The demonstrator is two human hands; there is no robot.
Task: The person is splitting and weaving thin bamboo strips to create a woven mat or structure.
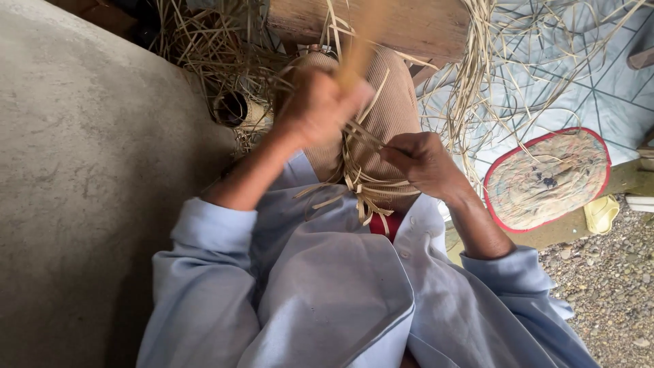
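Observation:
My left hand [317, 105] is raised and blurred, closed around a bundle of flat straw strips [355, 48] that it holds upward. My right hand [424, 163] sits lower, over my knee in tan trousers [392, 102], pinching thin strips between thumb and fingers. Between the two hands lies a small woven straw piece [361, 184] with loose strip ends hanging down over my lap. I wear a light blue shirt with rolled sleeves.
A grey concrete wall [82, 170] fills the left. Loose straw [204, 48] is piled ahead, around a small round container [233, 109]. A wooden plank [409, 24] crosses above. An oval red-edged mat [548, 178], a blue patterned sheet and gravel lie to the right.

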